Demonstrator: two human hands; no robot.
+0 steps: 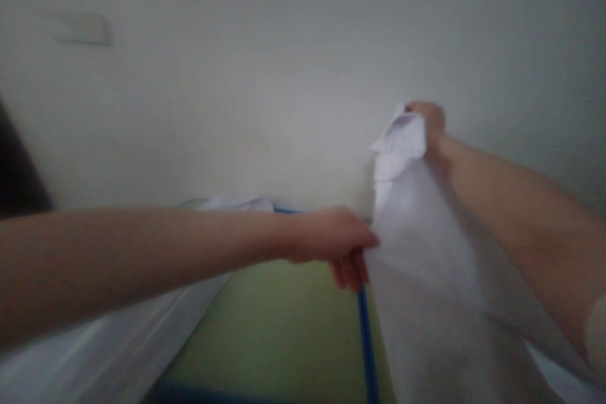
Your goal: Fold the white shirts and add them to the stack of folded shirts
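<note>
A white collared shirt (426,278) hangs at the right, its collar (402,136) at the top. My right hand (428,123) is raised and closed on the shirt behind the collar; its fingertips are mostly hidden by the cloth. Lower down, my left hand (336,240) reaches across from the left and pinches the shirt's near edge between thumb and fingers. Below the hands lies a green surface (279,334) with a blue edge strip (367,334). The picture is blurred.
More white cloth (127,341) is spread along the left side of the green surface, partly under my left forearm. A pale wall (284,63) rises behind, with a switch plate (83,28) at upper left. Something dark (19,158) stands at the left edge.
</note>
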